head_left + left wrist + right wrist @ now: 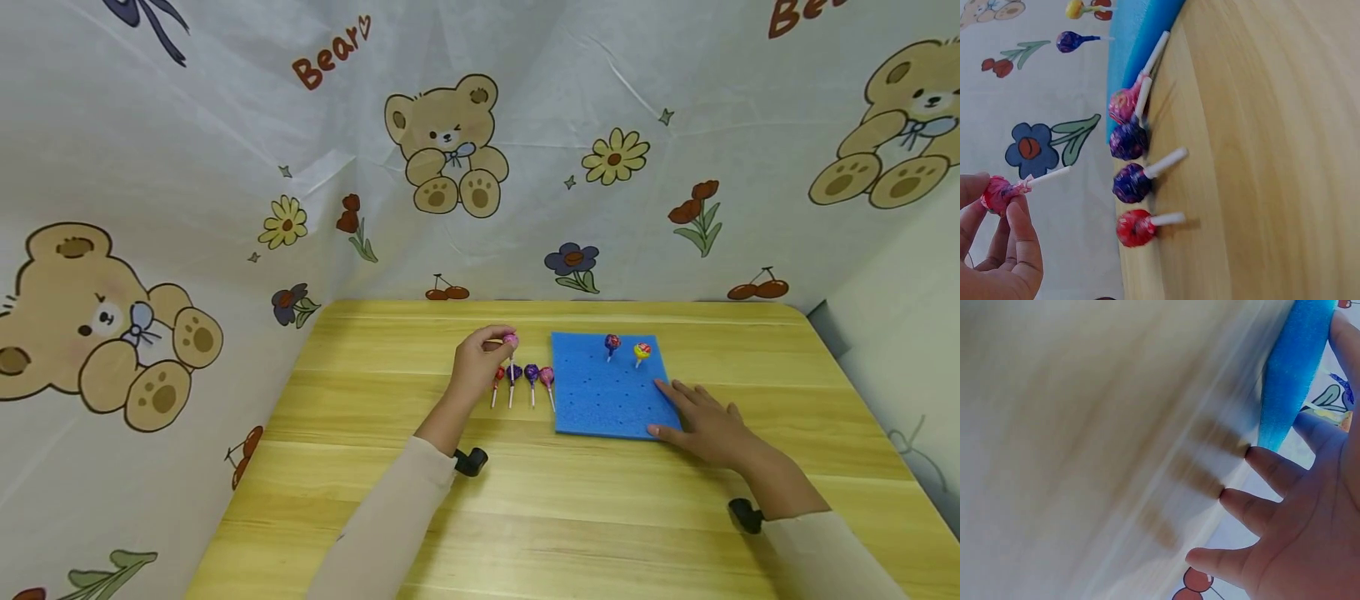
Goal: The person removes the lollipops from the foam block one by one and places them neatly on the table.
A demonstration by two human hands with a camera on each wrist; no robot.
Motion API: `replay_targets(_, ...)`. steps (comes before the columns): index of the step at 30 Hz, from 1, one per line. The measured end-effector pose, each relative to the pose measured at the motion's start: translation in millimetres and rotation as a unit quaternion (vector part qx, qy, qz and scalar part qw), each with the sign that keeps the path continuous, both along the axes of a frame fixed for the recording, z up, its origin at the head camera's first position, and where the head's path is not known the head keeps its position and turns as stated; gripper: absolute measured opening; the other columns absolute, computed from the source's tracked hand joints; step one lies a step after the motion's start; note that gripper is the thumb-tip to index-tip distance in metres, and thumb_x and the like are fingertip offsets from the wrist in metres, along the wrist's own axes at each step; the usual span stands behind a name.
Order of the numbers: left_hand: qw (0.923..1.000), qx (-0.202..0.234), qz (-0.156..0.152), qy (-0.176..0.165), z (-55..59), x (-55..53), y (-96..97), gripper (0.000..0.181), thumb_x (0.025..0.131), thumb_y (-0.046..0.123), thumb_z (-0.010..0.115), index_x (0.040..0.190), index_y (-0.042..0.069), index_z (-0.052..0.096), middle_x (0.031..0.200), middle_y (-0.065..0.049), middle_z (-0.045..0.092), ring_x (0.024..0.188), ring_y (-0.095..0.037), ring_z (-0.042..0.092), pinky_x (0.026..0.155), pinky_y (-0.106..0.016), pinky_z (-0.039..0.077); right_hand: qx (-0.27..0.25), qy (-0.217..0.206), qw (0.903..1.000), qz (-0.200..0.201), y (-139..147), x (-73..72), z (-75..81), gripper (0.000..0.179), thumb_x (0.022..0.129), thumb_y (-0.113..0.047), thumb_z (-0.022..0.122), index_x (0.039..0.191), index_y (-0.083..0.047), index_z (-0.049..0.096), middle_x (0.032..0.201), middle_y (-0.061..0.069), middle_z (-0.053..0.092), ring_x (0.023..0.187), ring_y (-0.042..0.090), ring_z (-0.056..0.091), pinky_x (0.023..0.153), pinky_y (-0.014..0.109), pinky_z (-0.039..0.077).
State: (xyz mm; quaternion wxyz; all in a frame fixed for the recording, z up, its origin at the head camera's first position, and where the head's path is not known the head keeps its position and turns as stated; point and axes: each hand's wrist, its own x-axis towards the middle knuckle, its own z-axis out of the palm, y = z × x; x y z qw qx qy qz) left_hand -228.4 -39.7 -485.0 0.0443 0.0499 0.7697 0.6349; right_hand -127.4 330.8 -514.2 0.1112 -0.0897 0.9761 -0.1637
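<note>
My left hand (476, 360) pinches a pink-wrapped lollipop (1001, 195) by its candy head, the white stick pointing away from the fingers. Below it on the table lies a row of lollipops: a red one (1135, 228), two purple ones (1132, 182) and a pink one (547, 377) beside the foam's left edge. A blue foam board (592, 408) with small holes has a dark red-and-blue lollipop (612, 342) and a yellow one (642, 351) standing in it. With fingers spread, my right hand (708, 427) rests at the board's right edge.
The wooden table (525, 517) reaches back to a white cloth (525, 167) printed with bears and flowers. A white wall (907, 308) stands at the right, with a thin cable (911, 442) near it. Each wrist wears a small black camera (471, 462).
</note>
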Motion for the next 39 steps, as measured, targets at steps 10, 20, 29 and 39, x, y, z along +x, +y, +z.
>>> replay_targets(10,0.9988,-0.045,0.020,-0.003,-10.9,0.0,-25.8,0.021,0.096,0.031,0.071,0.115,0.024,0.076,0.119,0.000,0.066,0.095,-0.015,0.066,0.073,-0.035,0.055,-0.007,0.003,1.0000,0.005,2.8,2.7,-0.3,0.085,0.097,-0.058,0.057,0.161,-0.014,0.025,0.160,0.032,0.027,0.141,0.066,0.022,0.099,0.089,0.017)
replay_targets(20,0.9959,-0.071,0.003,-0.055,-22.8,-3.7,-47.3,0.030,0.096,0.025,0.070,0.123,0.012,0.072,0.118,-0.004,0.070,0.097,-0.017,0.069,0.077,-0.033,0.055,-0.006,-0.005,1.0000,-0.002,6.1,0.6,-1.8,0.089,0.096,-0.062,0.056,0.163,-0.016,0.019,0.160,0.035,0.023,0.141,0.068,0.018,0.098,0.090,0.014)
replay_targets(29,0.9911,-0.099,-0.011,-0.089,-36.2,-7.6,-53.3,0.032,0.093,0.014,0.071,0.125,0.014,0.072,0.119,-0.006,0.071,0.095,-0.019,0.068,0.073,-0.028,0.054,-0.018,-0.021,0.9996,-0.004,5.9,0.5,-0.3,0.089,0.096,-0.060,0.057,0.163,-0.015,0.019,0.160,0.036,0.022,0.140,0.070,0.015,0.097,0.091,0.013)
replay_targets(39,0.9899,-0.105,0.000,-0.095,-45.0,-10.4,-52.3,0.022,0.091,0.010,0.072,0.113,0.008,0.070,0.111,-0.009,0.069,0.093,-0.019,0.069,0.071,-0.028,0.058,-0.029,-0.023,0.9993,-0.005,3.6,0.0,0.0,0.089,0.096,-0.058,0.059,0.163,-0.015,0.020,0.161,0.035,0.021,0.141,0.069,0.015,0.097,0.091,0.012)
